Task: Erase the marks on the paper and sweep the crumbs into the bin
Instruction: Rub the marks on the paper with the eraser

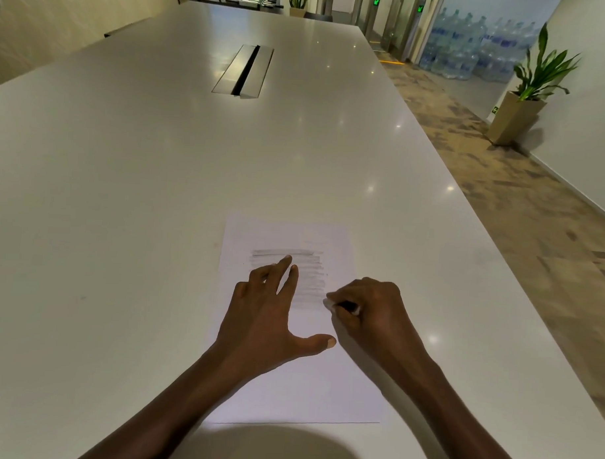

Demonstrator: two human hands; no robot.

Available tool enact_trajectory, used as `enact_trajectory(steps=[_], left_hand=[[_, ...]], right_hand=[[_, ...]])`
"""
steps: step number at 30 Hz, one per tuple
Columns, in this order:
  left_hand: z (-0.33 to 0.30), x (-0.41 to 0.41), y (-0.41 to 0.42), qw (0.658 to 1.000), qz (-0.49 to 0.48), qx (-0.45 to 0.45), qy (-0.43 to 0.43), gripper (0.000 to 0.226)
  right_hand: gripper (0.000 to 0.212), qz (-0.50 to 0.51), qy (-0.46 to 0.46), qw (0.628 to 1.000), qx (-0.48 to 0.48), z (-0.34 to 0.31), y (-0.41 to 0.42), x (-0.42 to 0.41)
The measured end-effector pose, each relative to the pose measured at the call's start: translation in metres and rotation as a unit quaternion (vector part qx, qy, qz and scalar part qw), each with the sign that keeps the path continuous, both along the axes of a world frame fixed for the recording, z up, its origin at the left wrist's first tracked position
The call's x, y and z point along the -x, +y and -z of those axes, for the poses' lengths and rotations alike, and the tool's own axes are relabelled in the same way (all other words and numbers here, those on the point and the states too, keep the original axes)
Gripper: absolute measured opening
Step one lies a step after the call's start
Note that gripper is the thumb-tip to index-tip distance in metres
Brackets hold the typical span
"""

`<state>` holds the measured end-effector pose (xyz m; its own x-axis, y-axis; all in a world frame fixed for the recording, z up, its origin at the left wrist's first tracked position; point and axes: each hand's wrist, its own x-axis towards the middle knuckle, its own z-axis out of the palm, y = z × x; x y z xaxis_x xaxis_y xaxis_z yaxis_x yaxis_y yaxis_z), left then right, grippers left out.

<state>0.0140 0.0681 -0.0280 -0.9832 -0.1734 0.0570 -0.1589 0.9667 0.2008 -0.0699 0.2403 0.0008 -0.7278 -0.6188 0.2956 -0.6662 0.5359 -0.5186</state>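
A white sheet of paper point(306, 384) lies near the front edge of the table, with grey pencil marks point(306, 263) in horizontal bands across its upper half. My left hand point(267, 317) rests flat on the sheet, fingers spread over the left part of the marks. My right hand point(370, 310) is closed on a small white eraser point(328, 303), whose tip touches the paper at the lower right of the marks. No bin or crumbs can be made out.
The long white table point(158, 190) stretches ahead, with a metal cable hatch point(245, 71) set in its middle. Carpeted floor runs along the right edge. A potted plant point(528, 100) stands by the right wall, with stacked water bottles point(472, 46) beyond.
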Motion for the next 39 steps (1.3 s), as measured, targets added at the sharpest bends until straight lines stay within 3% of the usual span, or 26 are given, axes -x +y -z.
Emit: enact_trajectory(steps=[8, 14, 21, 32, 39], left_hand=[[0.0, -0.001, 0.001, 1.0, -0.002, 0.0, -0.002, 0.122], [0.0, 0.0, 0.001, 1.0, -0.003, -0.008, -0.002, 0.123], [0.001, 0.001, 0.0, 1.0, -0.001, -0.005, 0.004, 0.125], [-0.001, 0.0, 0.0, 1.0, 0.001, -0.007, -0.005, 0.122], [-0.001, 0.0, 0.0, 1.0, 0.0, -0.012, -0.004, 0.123]], right_hand=[[0.008, 0.03, 0.014, 0.998, 0.048, -0.008, -0.028, 0.04], [0.024, 0.017, 0.005, 1.0, 0.003, -0.002, -0.016, 0.036], [0.014, -0.007, -0.002, 1.0, -0.002, -0.001, 0.006, -0.013], [0.016, 0.006, 0.033, 0.999, 0.001, -0.005, -0.032, 0.04], [0.012, -0.013, 0.032, 0.999, -0.004, -0.005, -0.015, 0.017]])
